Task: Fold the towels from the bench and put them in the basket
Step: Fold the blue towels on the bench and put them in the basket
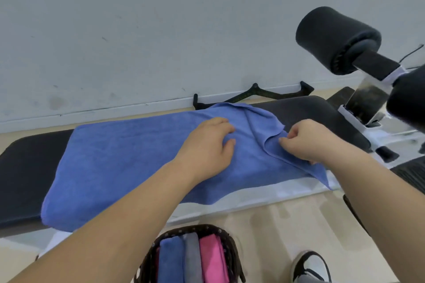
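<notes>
Black padded desk bears a blue microfibre towel: left hand anchors it, grip unclear, so right hand pinches an edge straight

Illumination: bright, even, diffuse; cool cast on wall.
Shadows: soft, faint, beneath left hand and right hand on blue towel.
Glare: mild sheen on white bench frame.
Distortion: wide-angle; wall base bowed, forearms stretched at lower edge.
Focus: overall slight softness; near foam pad at right edge blurred.
</notes>
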Demonstrator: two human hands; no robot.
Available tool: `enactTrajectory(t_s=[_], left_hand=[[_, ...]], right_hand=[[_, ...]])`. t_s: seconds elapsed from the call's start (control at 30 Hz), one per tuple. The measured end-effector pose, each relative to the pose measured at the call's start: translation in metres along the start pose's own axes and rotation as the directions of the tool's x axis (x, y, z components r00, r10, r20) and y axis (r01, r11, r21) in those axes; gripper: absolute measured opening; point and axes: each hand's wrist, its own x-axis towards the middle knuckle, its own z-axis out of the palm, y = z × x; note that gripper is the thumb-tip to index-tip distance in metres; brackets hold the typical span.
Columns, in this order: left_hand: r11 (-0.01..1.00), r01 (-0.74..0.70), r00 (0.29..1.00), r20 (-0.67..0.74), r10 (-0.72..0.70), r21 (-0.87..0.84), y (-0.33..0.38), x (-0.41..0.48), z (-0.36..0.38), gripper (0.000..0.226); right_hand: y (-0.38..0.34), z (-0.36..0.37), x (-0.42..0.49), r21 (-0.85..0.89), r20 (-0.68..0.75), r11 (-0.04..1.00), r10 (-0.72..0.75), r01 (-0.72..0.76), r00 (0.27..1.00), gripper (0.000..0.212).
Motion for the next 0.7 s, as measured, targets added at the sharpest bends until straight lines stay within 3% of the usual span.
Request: enactTrajectory(t_s=[0.07,0.17,0.23,0.33,0.4,0.47,0.5,0.6,0.67,0.7], left_hand=[[0.999,-0.026,1.000,-0.005,0.025,-0.027,0.026,0.011,0.013,0.028],[0.999,0.043,0.998,0.053,-0.044,0.012,0.054,0.043,0.033,0.039],[0.993,0.074,0.992,0.098,-0.083,0.092,0.065,0.069,0.045,0.046],[0.964,0.097,0.970,0.192,-0.147,0.248,0.071,0.106,0.058,0.052],[0.949,0.093,0.955,0.243,-0.170,0.301,0.075,0.119,0.061,0.037],[0.941,0.070,0.952,0.259,-0.162,0.331,0.078,0.125,0.061,0.002],[0.937,0.073,0.957,0.242,-0.163,0.342,0.079,0.128,0.061,0.013],[0.968,0.195,0.974,0.082,-0.209,0.159,0.081,0.142,0.052,0.011],[0.950,0.284,0.957,-0.016,-0.288,-0.127,0.084,0.158,0.045,0.024],[0.896,0.317,0.941,-0.011,-0.337,-0.312,0.089,0.163,0.042,0.028]], right_hand=[[0.008,-0.002,-0.007,0.052,0.035,0.997,-0.057,0.055,0.998,0.042],[0.014,-0.002,-0.014,0.021,0.072,0.987,-0.158,0.157,0.985,0.059],[0.020,0.005,-0.014,-0.048,0.097,0.978,-0.197,0.203,0.975,0.051],[0.035,0.007,-0.008,-0.004,0.074,0.968,-0.251,0.252,0.965,0.037],[0.045,0.005,-0.005,0.044,0.034,0.952,-0.305,0.303,0.952,0.018],[0.053,0.006,-0.003,0.082,-0.018,0.935,-0.345,0.346,0.938,0.001],[0.056,0.008,-0.003,0.103,-0.043,0.930,-0.349,0.352,0.936,0.003],[0.054,0.011,-0.006,0.158,-0.062,0.942,-0.291,0.297,0.955,0.026],[0.052,0.012,-0.008,0.067,-0.056,0.967,-0.243,0.246,0.969,0.043],[0.051,0.013,-0.008,0.023,-0.078,0.971,-0.234,0.237,0.969,0.043]])
